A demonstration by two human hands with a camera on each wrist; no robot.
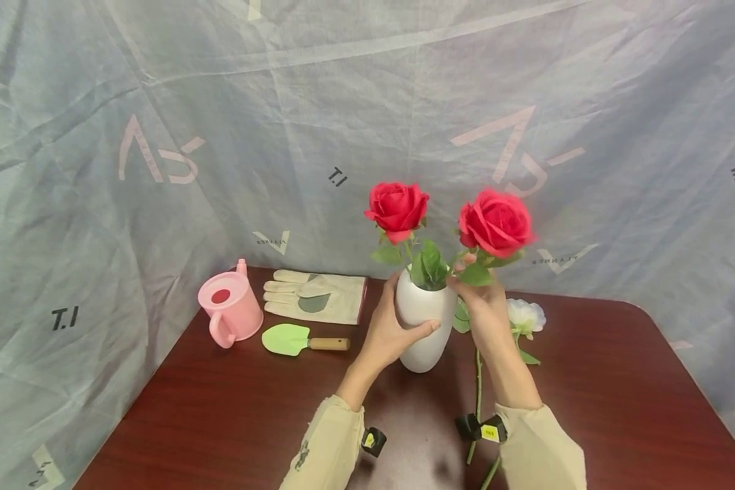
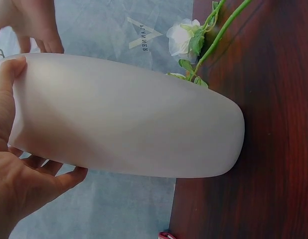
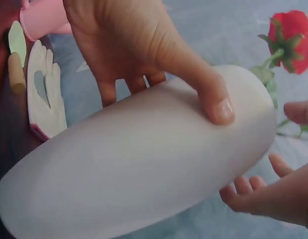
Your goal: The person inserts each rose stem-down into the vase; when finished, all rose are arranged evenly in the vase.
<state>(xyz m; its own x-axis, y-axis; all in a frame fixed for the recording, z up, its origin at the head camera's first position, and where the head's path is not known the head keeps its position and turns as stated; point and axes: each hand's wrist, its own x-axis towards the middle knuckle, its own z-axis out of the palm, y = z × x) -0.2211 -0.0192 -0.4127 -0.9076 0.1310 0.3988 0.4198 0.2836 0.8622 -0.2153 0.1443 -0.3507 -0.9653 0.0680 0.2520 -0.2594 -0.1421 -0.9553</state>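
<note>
A smooth white vase (image 1: 425,327) stands on the table, slightly leaning in the head view. My left hand (image 1: 392,327) grips its left side, thumb across the front and fingers behind. From its mouth rises a red rose (image 1: 397,207) with green leaves; another red rose (image 1: 496,221) leans out to the right. By the rim is my right hand (image 1: 484,306), among the leaves of the right rose. In the right wrist view its thumb (image 3: 299,112) and forefinger stand apart, the other fingertips against the far side of the vase. Leaves partly hide its fingertips in the head view.
A white rose (image 1: 525,316) lies behind my right forearm, with green stems (image 1: 479,388) running towards the near edge. At the left are a pink watering can (image 1: 235,306), white work gloves (image 1: 337,306) and a green trowel (image 1: 288,339). Grey cloth (image 1: 343,102) hangs behind the table.
</note>
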